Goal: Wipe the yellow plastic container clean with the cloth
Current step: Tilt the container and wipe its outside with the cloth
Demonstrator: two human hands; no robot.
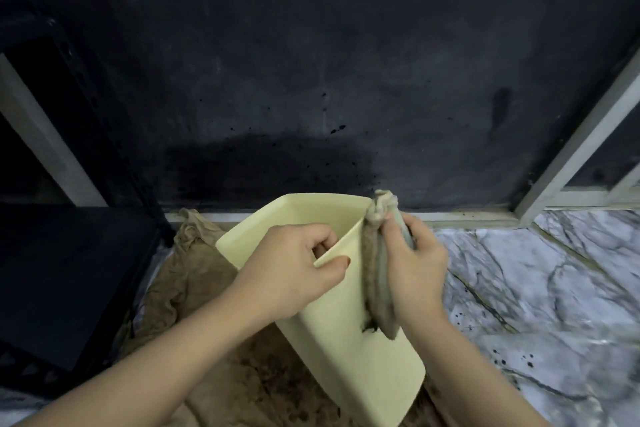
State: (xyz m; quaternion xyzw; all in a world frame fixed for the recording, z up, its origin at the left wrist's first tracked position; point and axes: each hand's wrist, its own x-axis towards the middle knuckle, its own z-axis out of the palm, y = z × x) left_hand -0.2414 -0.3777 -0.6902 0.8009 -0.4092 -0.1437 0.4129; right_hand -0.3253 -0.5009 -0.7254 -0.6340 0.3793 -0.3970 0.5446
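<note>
The left hand (294,263) is pinching the rim of one pale yellow plastic container (349,350). The right hand (412,263) is gripping one grey cloth (375,274) against its right edge.

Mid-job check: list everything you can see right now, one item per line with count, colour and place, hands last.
yellow plastic container: one, pale yellow, centre, tilted with its open end away from the camera, over the brown cloth.
wiping cloth: one, grey-brown, draped down the container's right outer side.
brown cloth: one, tan, stained, spread on the floor under the container.
floor: white marble pattern with dark specks, right side.
wall: dark, spattered, behind everything.
black object: one, left; what it is I cannot tell.
metal frame: pale, right edge.
left hand: grips the container's near rim.
right hand: grips the wiping cloth against the container.
</note>
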